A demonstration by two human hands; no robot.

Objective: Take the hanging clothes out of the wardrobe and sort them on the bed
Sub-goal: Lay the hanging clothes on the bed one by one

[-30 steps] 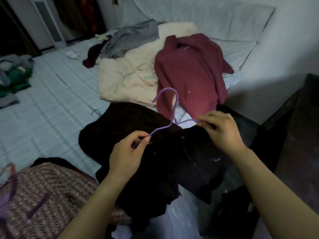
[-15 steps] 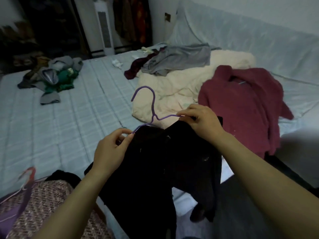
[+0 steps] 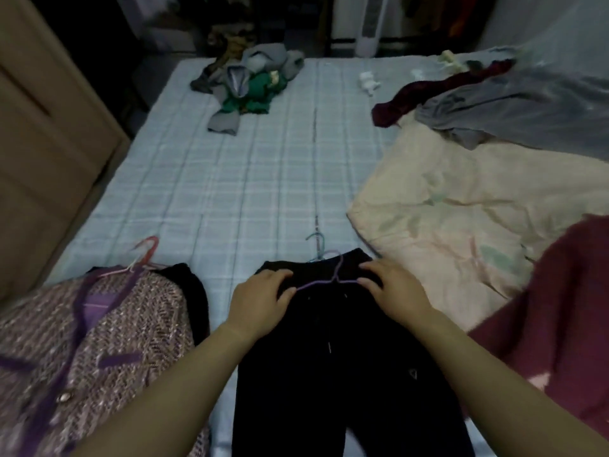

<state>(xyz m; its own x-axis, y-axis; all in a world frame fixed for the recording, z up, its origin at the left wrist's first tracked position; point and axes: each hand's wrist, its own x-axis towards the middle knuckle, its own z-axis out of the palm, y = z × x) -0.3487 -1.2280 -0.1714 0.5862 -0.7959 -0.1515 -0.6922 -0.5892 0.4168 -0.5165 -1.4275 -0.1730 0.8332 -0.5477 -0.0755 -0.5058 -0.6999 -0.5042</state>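
I read no text, number or brand anywhere. A small pale triangular mark (image 3: 413,374), at five o'clock on the black fabric garment (image 3: 329,357), is too blurred to decipher.

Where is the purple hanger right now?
In the head view, the purple hanger lies low in the middle, on top of the black garment on the bed, between the left hand and right hand, which hold its ends.
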